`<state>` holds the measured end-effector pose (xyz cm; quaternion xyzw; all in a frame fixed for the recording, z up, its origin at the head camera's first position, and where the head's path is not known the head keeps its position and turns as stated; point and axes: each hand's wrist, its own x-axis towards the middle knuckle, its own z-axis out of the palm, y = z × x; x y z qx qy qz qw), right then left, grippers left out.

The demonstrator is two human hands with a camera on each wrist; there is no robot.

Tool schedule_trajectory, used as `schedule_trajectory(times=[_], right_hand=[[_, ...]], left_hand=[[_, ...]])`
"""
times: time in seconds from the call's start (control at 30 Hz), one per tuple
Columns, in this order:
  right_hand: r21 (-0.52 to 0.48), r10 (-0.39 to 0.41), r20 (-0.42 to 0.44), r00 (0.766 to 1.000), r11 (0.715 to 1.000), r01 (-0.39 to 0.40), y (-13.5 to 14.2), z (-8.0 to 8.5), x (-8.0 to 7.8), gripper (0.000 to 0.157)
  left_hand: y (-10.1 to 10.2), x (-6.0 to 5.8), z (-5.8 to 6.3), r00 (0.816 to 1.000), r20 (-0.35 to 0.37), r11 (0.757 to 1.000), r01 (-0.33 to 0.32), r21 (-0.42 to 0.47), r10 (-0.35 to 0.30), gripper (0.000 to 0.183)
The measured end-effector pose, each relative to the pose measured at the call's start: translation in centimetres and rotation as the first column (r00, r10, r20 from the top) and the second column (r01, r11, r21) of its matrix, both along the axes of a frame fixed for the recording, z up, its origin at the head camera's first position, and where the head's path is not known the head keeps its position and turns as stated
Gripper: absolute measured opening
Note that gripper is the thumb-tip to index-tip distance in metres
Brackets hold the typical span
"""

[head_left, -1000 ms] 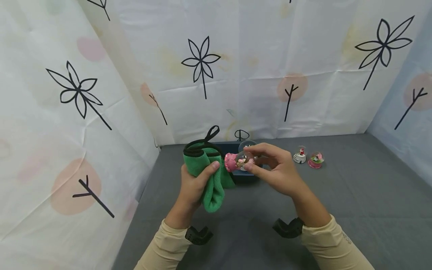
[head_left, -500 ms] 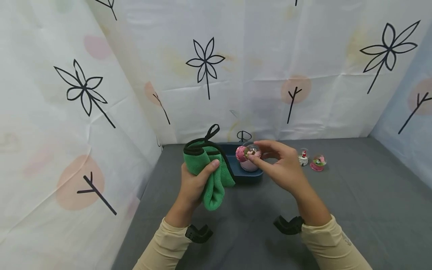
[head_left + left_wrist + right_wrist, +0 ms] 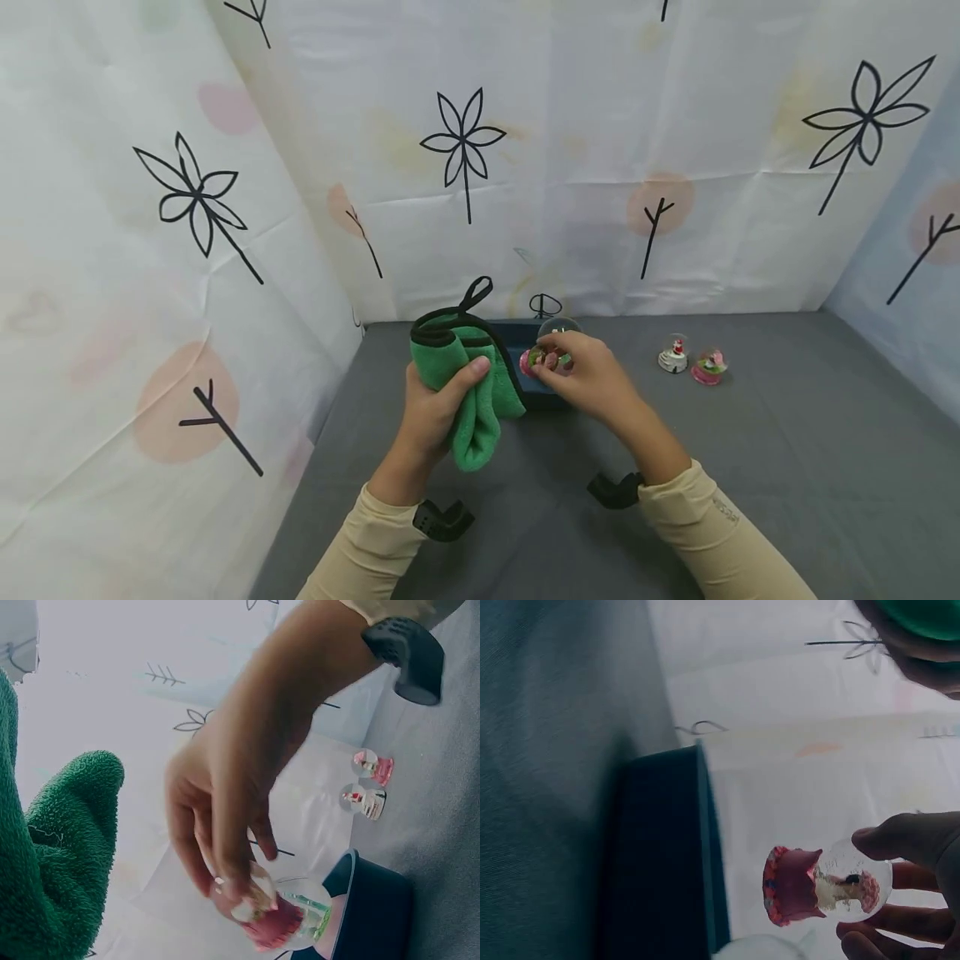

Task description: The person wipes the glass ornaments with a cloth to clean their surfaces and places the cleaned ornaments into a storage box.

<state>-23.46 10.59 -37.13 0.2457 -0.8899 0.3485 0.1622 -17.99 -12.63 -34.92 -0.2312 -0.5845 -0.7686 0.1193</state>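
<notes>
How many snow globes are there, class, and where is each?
4: one globe in the right hand, a larger globe in the blue bin, a white-based globe and a pink-based globe on the table. The bin may hide more.

Grey table (image 3: 795, 442) | blue tray (image 3: 379, 907), rear | white-based globe (image 3: 672, 358) | pink-based globe (image 3: 707, 367) beside

The towel (image 3: 486, 408) is fuzzy cloth, the snow globe (image 3: 823, 886) glossy.

The cloth (image 3: 475, 408) is coloured green and trimmed black, the held snow globe (image 3: 825, 886) pink-based, the bin (image 3: 376, 907) dark blue.
</notes>
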Motion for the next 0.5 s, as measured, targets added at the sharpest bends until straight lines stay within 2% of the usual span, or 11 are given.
schedule_trajectory(times=[0.1,0.3,0.5], right_hand=[[0.062,-0.005,-0.034,0.999,0.998,0.007,-0.6,-0.9,-0.5,0.029],[0.161,-0.018,-0.057,0.998,0.987,0.027,-1.4,-2.4,-1.2,0.030],[0.205,0.039,-0.041,0.998,0.978,-0.030,-2.1,-3.1,-1.9,0.029]], left_hand=[[0.0,0.0,0.1,1.000,0.000,1.000,-0.006,0.000,0.006,0.011],[0.0,-0.1,0.2,0.998,-0.056,1.000,0.022,0.012,-0.021,0.008],[-0.1,-0.1,0.2,0.997,-0.061,0.999,0.040,0.016,-0.039,0.008]])
